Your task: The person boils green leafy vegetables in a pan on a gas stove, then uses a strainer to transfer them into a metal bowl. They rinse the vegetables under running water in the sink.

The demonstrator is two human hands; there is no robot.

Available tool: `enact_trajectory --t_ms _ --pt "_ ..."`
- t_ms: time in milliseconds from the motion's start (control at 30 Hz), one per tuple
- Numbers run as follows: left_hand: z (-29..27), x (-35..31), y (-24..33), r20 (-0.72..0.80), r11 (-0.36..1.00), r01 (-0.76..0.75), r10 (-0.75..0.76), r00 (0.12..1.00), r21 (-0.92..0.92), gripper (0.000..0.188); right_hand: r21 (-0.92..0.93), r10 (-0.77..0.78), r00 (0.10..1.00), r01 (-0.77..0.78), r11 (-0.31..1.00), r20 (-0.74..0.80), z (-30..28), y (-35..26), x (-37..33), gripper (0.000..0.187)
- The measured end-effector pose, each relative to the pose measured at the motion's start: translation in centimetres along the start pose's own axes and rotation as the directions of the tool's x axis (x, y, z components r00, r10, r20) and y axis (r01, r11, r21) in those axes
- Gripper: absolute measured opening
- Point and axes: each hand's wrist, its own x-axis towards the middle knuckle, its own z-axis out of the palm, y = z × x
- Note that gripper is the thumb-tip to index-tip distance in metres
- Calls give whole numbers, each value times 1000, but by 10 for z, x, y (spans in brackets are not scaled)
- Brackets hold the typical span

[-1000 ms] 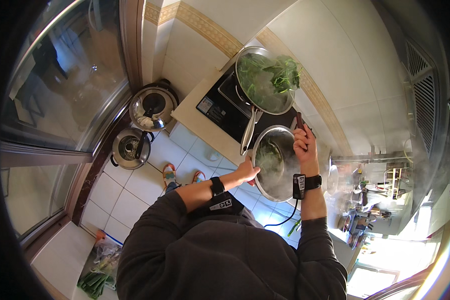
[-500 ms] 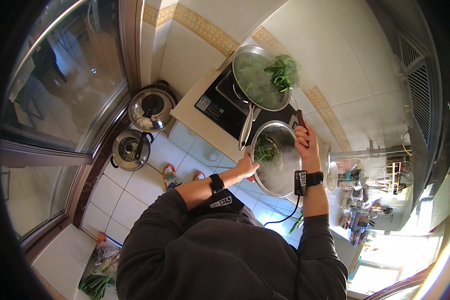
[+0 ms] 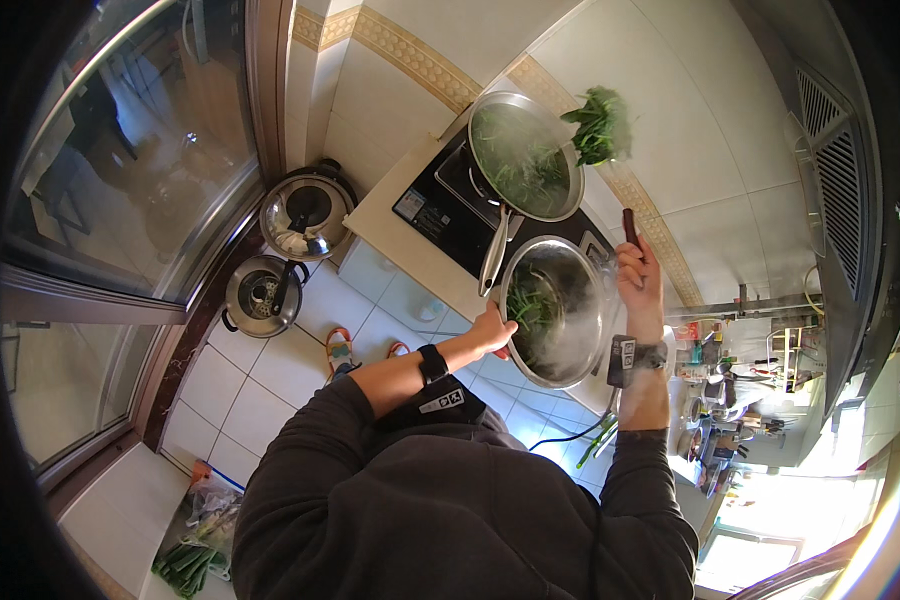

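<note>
My left hand (image 3: 492,330) is closed on the near-left rim of a steel bowl (image 3: 596,290), with a bit of red showing beneath the fingers. Cut greens (image 3: 532,312) lie inside the bowl, and steam drifts over it. In my right hand (image 3: 640,275) is the dark brown handle (image 3: 630,226) of a cooking utensil. A clump of wet leafy greens (image 3: 600,125) rides on its far end and hides the head. The clump hangs in the air just right of a steaming frying pan (image 3: 495,250), where more greens float in liquid.
The pan sits on a black cooktop (image 3: 425,215) against the tiled wall. A lidded pot (image 3: 307,215) and an open steel pot (image 3: 262,297) stand at the left by the glass door. Bagged vegetables (image 3: 195,550) lie at the lower left. A range hood (image 3: 835,150) overhangs the right.
My right hand has moved right, carrying the clump of greens from over the pan to beyond its right rim. My left hand keeps its grip on the bowl, which has shifted only slightly.
</note>
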Motion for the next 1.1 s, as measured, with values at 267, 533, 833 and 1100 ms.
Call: enact_trajectory --t_ms 267,533,833,1100 --pt "-2 1 -2 -33 1000 -10 10 999 1 58 -93 -24 985 9 996 -169 -28 20 9 19" --pt "-3 0 0 -21 999 -22 21 1000 -25 57 9 -39 999 39 999 19 11 9 -20 19" --pt "-8 -6 6 17 1000 11 -11 1000 -6 64 -41 -13 984 6 999 -179 -21 28 5 17" --pt "-14 -5 -1 26 998 -47 46 999 35 58 -90 -97 995 97 991 -2 13 14 -17 18"
